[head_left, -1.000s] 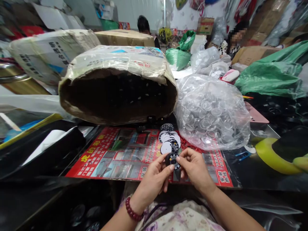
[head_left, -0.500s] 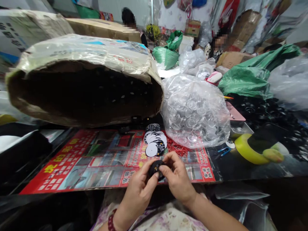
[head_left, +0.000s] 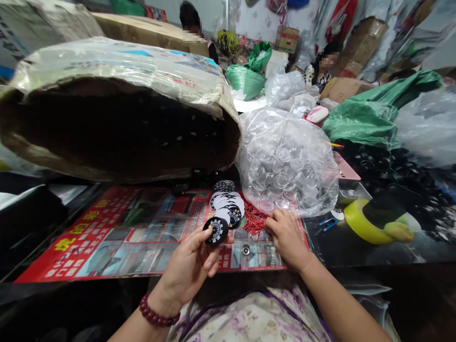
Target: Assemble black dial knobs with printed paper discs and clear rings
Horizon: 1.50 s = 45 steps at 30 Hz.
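Note:
My left hand (head_left: 192,261) is closed on a black round dial (head_left: 216,231), pinched at its edge and facing up, with white marks round a pale centre. My right hand (head_left: 287,235) rests with its fingers drawn together at the right edge of a pile of thin red sticks (head_left: 253,219). Whatever its fingertips hold is hidden. Behind the held dial, an overlapping row of printed discs (head_left: 228,203), some white side up, lies on the red printed sheet (head_left: 142,256). Between my hands a small dark round part (head_left: 245,250) sits on the sheet.
A large wrapped carton (head_left: 142,61) opens toward me at the left. Behind the red sticks stands a clear bag of transparent round covers (head_left: 285,161). At the right are a yellow tape roll (head_left: 359,223), blue snips (head_left: 327,224) and black parts (head_left: 384,166). Two people are farther back.
My hands have moved apart. The left now holds the dial face up, slightly to the left; the right has gone to the red sticks. A small round part now shows on the sheet.

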Available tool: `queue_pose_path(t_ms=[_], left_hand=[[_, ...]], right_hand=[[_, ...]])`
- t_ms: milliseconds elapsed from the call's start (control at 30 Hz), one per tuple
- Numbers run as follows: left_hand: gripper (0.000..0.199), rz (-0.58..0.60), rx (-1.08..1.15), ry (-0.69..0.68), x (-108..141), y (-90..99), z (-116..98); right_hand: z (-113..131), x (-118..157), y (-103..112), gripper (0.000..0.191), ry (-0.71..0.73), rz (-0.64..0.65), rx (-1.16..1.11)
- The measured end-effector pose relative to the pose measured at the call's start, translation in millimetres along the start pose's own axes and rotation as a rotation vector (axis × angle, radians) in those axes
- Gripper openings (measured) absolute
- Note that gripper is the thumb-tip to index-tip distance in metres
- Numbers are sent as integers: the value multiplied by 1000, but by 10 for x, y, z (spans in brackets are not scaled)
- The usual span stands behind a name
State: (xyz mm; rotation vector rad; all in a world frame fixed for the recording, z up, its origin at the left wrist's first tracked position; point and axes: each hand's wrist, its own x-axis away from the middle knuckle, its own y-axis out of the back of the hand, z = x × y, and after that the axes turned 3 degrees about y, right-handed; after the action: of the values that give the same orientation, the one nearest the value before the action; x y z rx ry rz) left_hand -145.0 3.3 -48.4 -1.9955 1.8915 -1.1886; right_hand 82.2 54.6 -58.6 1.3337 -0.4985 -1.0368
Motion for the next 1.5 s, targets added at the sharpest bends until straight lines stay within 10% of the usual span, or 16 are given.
queue_pose_path(t_ms=[200, 300, 533, 967, 1300, 1500], left_hand=[[13, -47, 45, 11, -34, -8, 64], [12, -27, 63, -11, -58, -98, 82], [20, 56, 203, 65, -133, -222, 173], [45, 82, -141, -39, -96, -194, 257], [34, 77, -149, -67, -124, -201, 288], [31, 67, -156, -65, -124, -180, 303]], right_hand=[[64, -44, -21, 20, -23, -61, -90], [227, -46, 19, 15, -168, -139, -537], [796, -5, -73, 21, -507, 109, -1644], [686, -91, -29, 14, -87, -179, -734], [723, -119, -135, 10, -168, -204, -812], [729, -147, -221, 31, -449, -126, -1330]])
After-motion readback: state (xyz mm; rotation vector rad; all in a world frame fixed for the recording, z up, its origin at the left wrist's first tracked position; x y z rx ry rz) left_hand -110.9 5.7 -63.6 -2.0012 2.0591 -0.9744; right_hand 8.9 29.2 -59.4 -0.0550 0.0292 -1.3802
